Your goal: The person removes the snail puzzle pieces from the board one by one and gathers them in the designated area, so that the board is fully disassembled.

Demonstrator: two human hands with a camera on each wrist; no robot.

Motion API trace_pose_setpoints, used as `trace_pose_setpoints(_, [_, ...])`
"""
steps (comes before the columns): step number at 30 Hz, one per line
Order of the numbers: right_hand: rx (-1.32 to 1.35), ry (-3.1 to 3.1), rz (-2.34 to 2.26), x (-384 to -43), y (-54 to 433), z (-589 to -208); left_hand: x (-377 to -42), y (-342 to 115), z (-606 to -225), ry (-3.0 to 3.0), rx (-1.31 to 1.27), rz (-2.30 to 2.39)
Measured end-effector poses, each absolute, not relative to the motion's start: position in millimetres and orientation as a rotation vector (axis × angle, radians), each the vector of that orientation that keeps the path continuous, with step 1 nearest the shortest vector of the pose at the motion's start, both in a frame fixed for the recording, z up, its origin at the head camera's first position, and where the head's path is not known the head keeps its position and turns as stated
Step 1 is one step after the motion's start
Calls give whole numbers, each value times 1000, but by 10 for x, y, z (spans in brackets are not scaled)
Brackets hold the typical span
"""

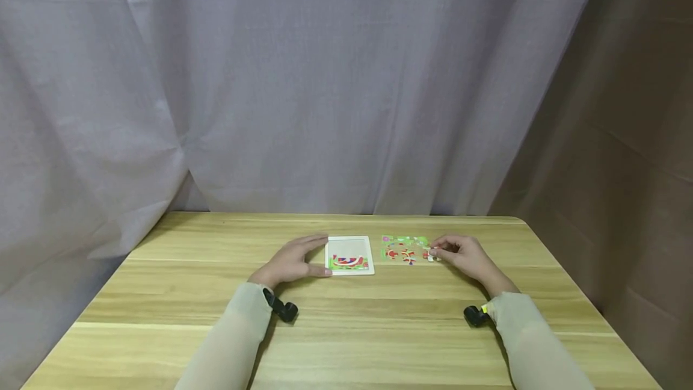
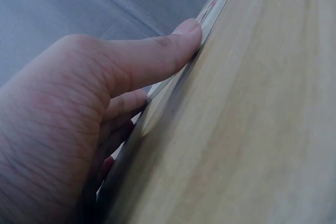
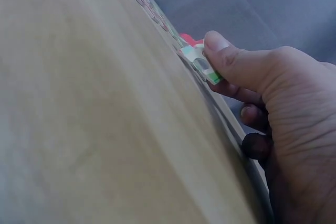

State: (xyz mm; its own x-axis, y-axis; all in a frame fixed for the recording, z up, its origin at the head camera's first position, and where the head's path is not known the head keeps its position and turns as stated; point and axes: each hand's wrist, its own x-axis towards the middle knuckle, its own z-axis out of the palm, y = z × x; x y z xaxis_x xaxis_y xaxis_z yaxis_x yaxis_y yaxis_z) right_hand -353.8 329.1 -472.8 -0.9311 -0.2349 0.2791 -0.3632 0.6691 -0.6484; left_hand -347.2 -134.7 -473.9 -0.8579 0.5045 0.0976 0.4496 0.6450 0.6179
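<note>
Below the frame's centre, the person's left hand (image 1: 289, 262), thumb and fingers spread, touches a square white-rimmed puzzle tray (image 1: 346, 248); flat red-and-green jigsaw pieces (image 1: 408, 254) lie right of centre; farther right, the right hand (image 1: 467, 256) pinches a red-white-green piece (image 3: 191, 56)

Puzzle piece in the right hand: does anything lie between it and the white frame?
Yes: the loose pieces lie on the table between the puzzle piece in the right hand and the white frame. They look flat, so a lifted piece could probably pass over them.
</note>
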Motion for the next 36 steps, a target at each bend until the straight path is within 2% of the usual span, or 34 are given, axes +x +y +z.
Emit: trace_pose_setpoints(36, [552,-2773,1023,-3569,3262,-4717,-3483,-1351,-4772,2790,825,1001])
